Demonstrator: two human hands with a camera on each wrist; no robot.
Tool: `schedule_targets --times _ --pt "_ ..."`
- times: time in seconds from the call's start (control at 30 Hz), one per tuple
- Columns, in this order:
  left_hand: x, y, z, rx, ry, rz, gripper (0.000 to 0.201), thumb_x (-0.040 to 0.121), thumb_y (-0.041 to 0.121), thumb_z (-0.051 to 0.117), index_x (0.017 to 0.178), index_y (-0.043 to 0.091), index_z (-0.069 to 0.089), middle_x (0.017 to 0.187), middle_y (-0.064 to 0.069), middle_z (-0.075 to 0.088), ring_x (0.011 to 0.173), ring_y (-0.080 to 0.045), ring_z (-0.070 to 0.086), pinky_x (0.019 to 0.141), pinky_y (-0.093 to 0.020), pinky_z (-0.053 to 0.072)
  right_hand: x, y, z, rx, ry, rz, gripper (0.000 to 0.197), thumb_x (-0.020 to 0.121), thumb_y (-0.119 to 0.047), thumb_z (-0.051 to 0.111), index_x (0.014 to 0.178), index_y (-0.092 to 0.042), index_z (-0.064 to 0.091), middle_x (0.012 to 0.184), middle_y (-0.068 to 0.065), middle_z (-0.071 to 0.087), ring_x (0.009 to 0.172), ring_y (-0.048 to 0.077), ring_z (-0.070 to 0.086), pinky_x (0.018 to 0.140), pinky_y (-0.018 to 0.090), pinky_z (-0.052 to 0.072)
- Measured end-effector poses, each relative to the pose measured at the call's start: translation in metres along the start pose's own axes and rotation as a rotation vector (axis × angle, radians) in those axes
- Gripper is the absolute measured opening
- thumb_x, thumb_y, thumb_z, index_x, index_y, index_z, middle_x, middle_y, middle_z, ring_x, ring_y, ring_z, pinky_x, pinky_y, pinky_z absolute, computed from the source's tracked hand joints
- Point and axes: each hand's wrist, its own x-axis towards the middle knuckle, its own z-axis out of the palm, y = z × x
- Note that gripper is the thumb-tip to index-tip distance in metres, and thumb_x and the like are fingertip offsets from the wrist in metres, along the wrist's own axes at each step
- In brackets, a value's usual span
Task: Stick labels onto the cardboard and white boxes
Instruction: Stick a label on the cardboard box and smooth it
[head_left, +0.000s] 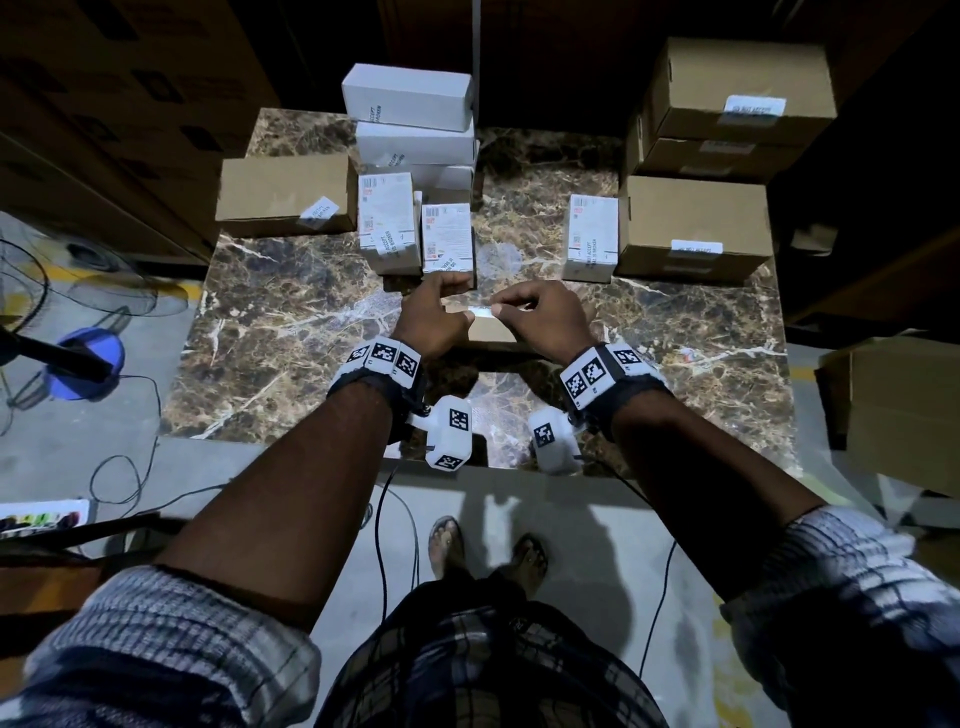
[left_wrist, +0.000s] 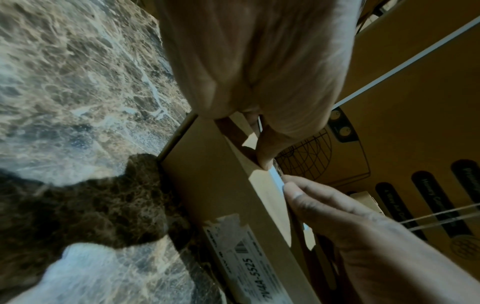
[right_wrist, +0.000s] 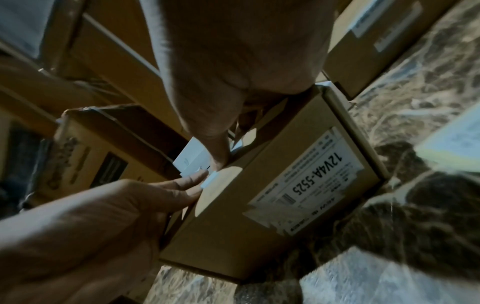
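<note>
A small cardboard box (head_left: 491, 330) lies on the marble table (head_left: 291, 322) under both hands; its side bears a printed sticker reading 12V4A-5525 (right_wrist: 311, 181). A narrow white label (head_left: 480, 310) stretches over the box's top edge. My left hand (head_left: 460, 314) pinches the label's left end, and my right hand (head_left: 497, 310) pinches its right end. In the left wrist view the label (left_wrist: 276, 181) runs along the box (left_wrist: 221, 185) edge between the fingertips (left_wrist: 266, 164) of my left hand and those of the right hand (left_wrist: 293, 191). In the right wrist view the label (right_wrist: 209, 182) sits at the box (right_wrist: 233, 226) corner.
Labelled white boxes (head_left: 410, 98) are stacked at the back centre, with two upright ones (head_left: 447, 236) just beyond my hands and another (head_left: 592, 236) to the right. Cardboard boxes stand at the left (head_left: 285, 195) and right (head_left: 696, 223). A fan and a blue bucket (head_left: 88, 364) stand on the floor to the left.
</note>
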Motion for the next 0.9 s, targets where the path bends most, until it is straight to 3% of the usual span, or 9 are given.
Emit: schedule_targets --times 0.17,0.27,0.33,0.43,0.57,0.6,0.67,0.8,0.9 --pt "0.001 -0.001 0.001 0.013 0.022 -0.009 0.044 0.083 0.007 0.07 0.124 0.02 0.056 0.125 0.003 0.061 0.116 -0.015 0.057 0.102 -0.037 0.048 -0.004 -0.002 -0.009 -0.126 0.022 -0.136 0.024 0.083 -0.009 0.07 0.092 -0.029 0.079 0.094 -0.014 0.07 0.091 0.011 0.063 0.096 0.046 0.049" --pt "0.002 -0.002 0.001 0.049 0.03 0.003 0.042 0.085 0.008 0.069 0.124 0.018 0.057 0.128 0.002 0.061 0.12 -0.015 0.055 0.104 -0.033 0.045 -0.013 0.0 -0.016 -0.283 0.09 -0.171 0.021 0.085 -0.012 0.072 0.098 -0.026 0.079 0.1 -0.006 0.075 0.098 0.018 0.064 0.098 0.043 0.046" --pt "0.002 -0.002 0.002 0.137 0.042 0.033 0.034 0.086 0.011 0.069 0.117 0.022 0.06 0.126 0.002 0.063 0.121 -0.019 0.056 0.106 -0.04 0.043 -0.019 -0.003 -0.019 -0.479 0.204 -0.177 0.017 0.085 -0.013 0.073 0.095 -0.026 0.079 0.097 -0.007 0.075 0.101 0.021 0.061 0.095 0.041 0.038" --pt "0.0 -0.001 0.005 0.42 0.082 0.198 0.022 0.086 0.013 0.067 0.099 0.03 0.063 0.113 0.004 0.068 0.111 -0.021 0.06 0.107 -0.046 0.038 -0.02 -0.01 -0.014 -0.56 0.214 -0.22 0.028 0.08 0.004 0.066 0.086 -0.021 0.076 0.09 0.0 0.07 0.094 0.025 0.057 0.089 0.042 0.046" --pt "-0.011 0.004 0.007 0.651 0.053 0.493 0.022 0.086 0.005 0.057 0.098 0.018 0.07 0.098 -0.002 0.068 0.092 -0.024 0.061 0.078 -0.038 0.052 -0.019 -0.005 -0.01 -0.528 0.2 -0.236 0.032 0.076 0.014 0.063 0.079 -0.017 0.072 0.087 0.002 0.063 0.087 0.023 0.054 0.074 0.041 0.053" --pt "-0.013 0.0 0.006 0.695 0.028 0.534 0.023 0.084 0.005 0.057 0.098 0.017 0.07 0.1 -0.004 0.068 0.093 -0.025 0.062 0.076 -0.038 0.054 -0.02 -0.003 -0.009 -0.537 0.213 -0.248 0.033 0.075 0.015 0.062 0.077 -0.016 0.072 0.085 0.002 0.063 0.086 0.023 0.053 0.073 0.041 0.053" --pt "-0.016 -0.008 0.002 0.797 -0.02 0.601 0.035 0.083 0.003 0.062 0.116 0.014 0.068 0.122 -0.009 0.066 0.112 -0.029 0.06 0.09 -0.041 0.054 -0.02 0.0 -0.007 -0.555 0.236 -0.281 0.033 0.074 0.016 0.06 0.076 -0.015 0.072 0.084 0.002 0.062 0.085 0.023 0.051 0.072 0.041 0.052" --pt "-0.024 -0.013 -0.004 0.958 -0.172 0.683 0.051 0.094 0.011 0.058 0.143 0.003 0.045 0.152 -0.018 0.04 0.139 -0.035 0.038 0.116 -0.045 0.03 -0.021 0.004 -0.004 -0.587 0.232 -0.304 0.029 0.076 0.011 0.063 0.087 -0.014 0.074 0.096 0.005 0.066 0.091 0.025 0.053 0.071 0.037 0.049" --pt "-0.027 -0.007 -0.01 0.981 -0.23 0.602 0.061 0.093 -0.002 0.052 0.15 0.009 0.035 0.162 -0.01 0.022 0.148 -0.029 0.023 0.117 -0.044 0.027 -0.024 0.004 -0.004 -0.654 0.19 -0.312 0.021 0.079 0.004 0.068 0.092 -0.012 0.073 0.1 0.007 0.064 0.092 0.025 0.055 0.07 0.037 0.05"
